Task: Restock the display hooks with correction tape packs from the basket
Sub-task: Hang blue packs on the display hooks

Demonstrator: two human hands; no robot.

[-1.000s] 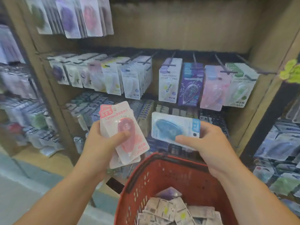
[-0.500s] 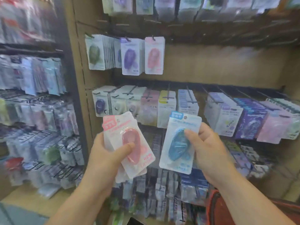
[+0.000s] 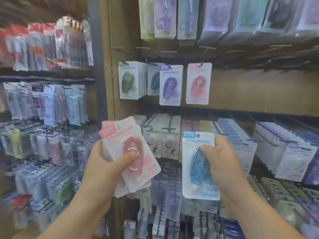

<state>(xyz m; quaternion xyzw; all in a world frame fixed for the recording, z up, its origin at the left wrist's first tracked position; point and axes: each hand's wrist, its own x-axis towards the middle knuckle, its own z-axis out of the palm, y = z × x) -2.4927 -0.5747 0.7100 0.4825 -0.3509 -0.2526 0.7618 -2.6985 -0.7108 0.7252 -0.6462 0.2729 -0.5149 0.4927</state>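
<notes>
My left hand [image 3: 101, 168] grips a small fanned stack of pink correction tape packs [image 3: 131, 152], thumb across the top one. My right hand [image 3: 222, 163] holds one blue correction tape pack [image 3: 198, 166] upright by its right edge, thumb on the blister. On the wooden display in front, a row of hooks carries a green stack [image 3: 129, 80], a teal pack [image 3: 153, 80], a purple pack [image 3: 170, 85] and a single pink pack [image 3: 198, 83]. The basket is out of view.
Bare hooks [image 3: 259, 62] run along the same row to the right of the pink pack. Fuller rows of packs [image 3: 241, 140] hang below and above. A dark upright post [image 3: 96, 57] separates a blurred rack of other stationery [image 3: 43, 109] on the left.
The view has swung up and left, so the red basket has dropped out of sight. My right hand turned the blue pack from lying sideways to upright. My left hand kept its pink stack.
</notes>
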